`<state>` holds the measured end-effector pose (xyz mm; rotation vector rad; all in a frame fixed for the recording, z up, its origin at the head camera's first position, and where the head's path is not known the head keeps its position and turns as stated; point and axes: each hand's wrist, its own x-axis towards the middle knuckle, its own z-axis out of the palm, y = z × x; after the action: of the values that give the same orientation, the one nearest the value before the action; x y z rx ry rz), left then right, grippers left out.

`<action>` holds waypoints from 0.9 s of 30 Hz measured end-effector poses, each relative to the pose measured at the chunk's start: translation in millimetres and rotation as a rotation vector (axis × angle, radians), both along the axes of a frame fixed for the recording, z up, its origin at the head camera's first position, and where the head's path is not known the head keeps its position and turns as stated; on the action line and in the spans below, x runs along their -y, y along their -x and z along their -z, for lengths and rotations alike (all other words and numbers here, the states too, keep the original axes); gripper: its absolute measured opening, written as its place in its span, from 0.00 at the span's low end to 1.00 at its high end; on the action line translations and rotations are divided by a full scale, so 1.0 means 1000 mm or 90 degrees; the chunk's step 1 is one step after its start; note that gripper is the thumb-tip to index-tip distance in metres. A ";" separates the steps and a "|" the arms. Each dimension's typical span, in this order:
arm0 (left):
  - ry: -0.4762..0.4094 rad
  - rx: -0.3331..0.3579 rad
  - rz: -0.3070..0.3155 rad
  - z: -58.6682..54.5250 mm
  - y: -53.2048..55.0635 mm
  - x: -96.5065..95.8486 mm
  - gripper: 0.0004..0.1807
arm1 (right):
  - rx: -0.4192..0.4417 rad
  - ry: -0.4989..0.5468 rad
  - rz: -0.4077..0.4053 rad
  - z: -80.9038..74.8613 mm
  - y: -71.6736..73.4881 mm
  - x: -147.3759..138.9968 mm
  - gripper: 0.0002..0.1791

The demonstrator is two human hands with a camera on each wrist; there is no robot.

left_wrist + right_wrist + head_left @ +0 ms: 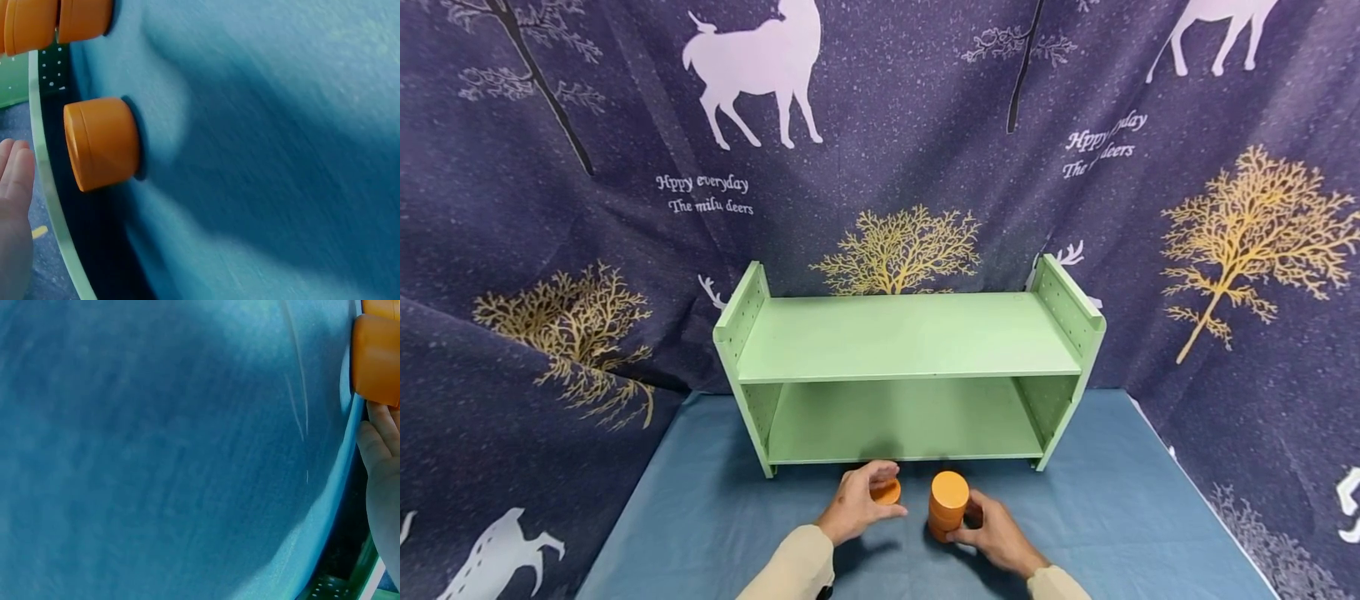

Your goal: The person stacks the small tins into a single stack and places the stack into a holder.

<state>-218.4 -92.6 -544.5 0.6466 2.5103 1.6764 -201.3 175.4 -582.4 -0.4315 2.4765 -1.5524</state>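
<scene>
Two orange round jars, one on top of the other, form a stack (948,510) on the blue cloth. My right hand (996,533) holds the stack low down, with the thumb at its front and the fingers at its right side. A single orange jar (103,144) with a lid seam stands upright on the cloth to the left of the stack. Around it, in the head view, my left hand (859,500) spreads its thumb and fingers. The left wrist view shows the fingers apart from that jar.
Just behind the hands stands a pale green two-level shelf (910,333) with raised, perforated side panels. A blue cloth (700,500) covers the table. Dark patterned fabric (880,150) with deer and trees hangs behind and at both sides.
</scene>
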 end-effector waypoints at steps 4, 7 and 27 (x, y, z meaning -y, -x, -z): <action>-0.003 0.015 -0.001 0.002 0.001 0.004 0.32 | -0.003 -0.004 0.001 -0.001 0.000 0.000 0.35; -0.002 0.020 -0.007 0.004 0.000 0.007 0.33 | -0.002 -0.004 -0.001 0.000 -0.001 0.000 0.35; 0.022 0.041 -0.052 0.021 0.004 0.020 0.37 | -0.001 0.008 -0.007 0.002 0.001 -0.001 0.36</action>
<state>-222.3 -112.5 -565.6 0.4851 2.5475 1.6468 -202.0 176.7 -584.4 -0.4466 2.4623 -1.5651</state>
